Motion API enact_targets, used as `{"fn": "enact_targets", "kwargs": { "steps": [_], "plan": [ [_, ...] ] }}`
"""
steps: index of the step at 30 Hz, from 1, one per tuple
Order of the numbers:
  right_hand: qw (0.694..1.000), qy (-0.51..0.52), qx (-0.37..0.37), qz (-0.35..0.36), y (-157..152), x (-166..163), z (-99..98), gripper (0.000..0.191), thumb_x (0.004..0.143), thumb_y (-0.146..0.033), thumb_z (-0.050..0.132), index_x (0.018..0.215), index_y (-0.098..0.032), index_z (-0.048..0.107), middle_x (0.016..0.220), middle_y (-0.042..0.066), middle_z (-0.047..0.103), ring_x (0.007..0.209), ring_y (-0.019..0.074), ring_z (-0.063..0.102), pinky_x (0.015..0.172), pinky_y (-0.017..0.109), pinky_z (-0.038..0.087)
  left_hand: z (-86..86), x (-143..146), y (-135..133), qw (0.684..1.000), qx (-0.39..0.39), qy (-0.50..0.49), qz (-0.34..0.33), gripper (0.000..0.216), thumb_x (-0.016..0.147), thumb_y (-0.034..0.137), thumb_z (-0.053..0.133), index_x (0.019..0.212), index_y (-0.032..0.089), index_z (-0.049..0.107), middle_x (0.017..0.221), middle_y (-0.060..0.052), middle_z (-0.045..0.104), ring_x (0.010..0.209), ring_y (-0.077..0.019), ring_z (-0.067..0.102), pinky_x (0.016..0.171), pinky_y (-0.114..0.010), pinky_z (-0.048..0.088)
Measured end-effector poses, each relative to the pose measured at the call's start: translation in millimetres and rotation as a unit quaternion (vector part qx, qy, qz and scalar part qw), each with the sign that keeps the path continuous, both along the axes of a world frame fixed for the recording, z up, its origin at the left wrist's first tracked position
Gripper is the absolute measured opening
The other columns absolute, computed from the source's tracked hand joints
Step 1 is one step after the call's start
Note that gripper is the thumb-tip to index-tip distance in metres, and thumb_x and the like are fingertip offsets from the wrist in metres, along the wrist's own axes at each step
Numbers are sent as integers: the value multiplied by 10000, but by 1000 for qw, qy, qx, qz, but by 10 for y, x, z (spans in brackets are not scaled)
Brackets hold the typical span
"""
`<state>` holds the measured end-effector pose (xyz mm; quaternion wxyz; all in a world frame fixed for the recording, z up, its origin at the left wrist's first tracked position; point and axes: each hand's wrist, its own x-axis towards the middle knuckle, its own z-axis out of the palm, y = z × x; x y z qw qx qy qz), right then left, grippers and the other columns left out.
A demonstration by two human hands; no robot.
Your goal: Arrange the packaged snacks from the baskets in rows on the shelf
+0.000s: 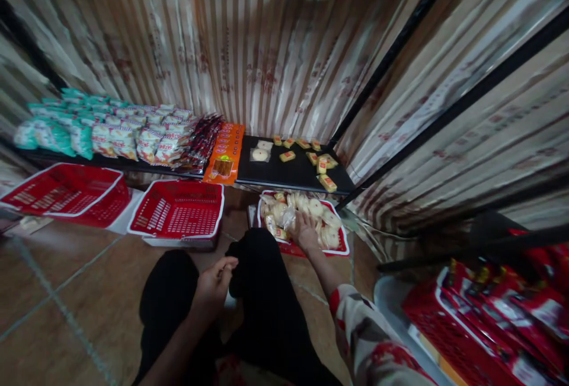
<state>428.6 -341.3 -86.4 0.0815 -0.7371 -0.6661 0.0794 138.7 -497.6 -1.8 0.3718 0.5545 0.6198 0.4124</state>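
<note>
Two black-trousered knees (262, 267) come first, the left hand (216, 282) between them, fingers curled together. Beyond, the right hand (303, 232) rests among many pale, round, clear-wrapped packets (315, 207), heaped in one white-rimmed basket (344, 242) — whether it pinches one, I can't tell. Two red baskets (195, 220) stand leftward; behind, one black shelf (267, 174) bears two pale discs (259, 154) — and about nine yellow packets (287, 156).

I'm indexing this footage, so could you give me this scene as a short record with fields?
right hand: among round pale plastic-wrapped discs in a white-rimmed red plastic basket
left hand: above black-trousered legs, fingers curled, contents unclear
flat black shelf: small yellow rectangular packets, shiny orange printed bag, teal plastic packets
at left: two similar red baskets
</note>
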Motion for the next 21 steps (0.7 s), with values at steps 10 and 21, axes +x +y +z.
{"fn": "enact_targets", "kwargs": {
  "steps": [10,21],
  "plan": [
    [997,38,3,66,-38,115,46,536,796,-281,529,1300,-134,420,1368,143,423,1267,247,386,1030,361,335,-38,163,-708,986,71,112,104,243,826,326,454,833,197,659,848,-68,654,820,-188,642,744,-312,547],
    [995,61,-5,76,-78,133,154,543,749,-237,581,1267,-145,442,1324,141,468,1208,251,452,1005,339,353,-283,415,-741,982,83,124,117,251,828,312,427,850,200,650,880,-67,667,860,-201,651,781,-337,549]
  ]
}}
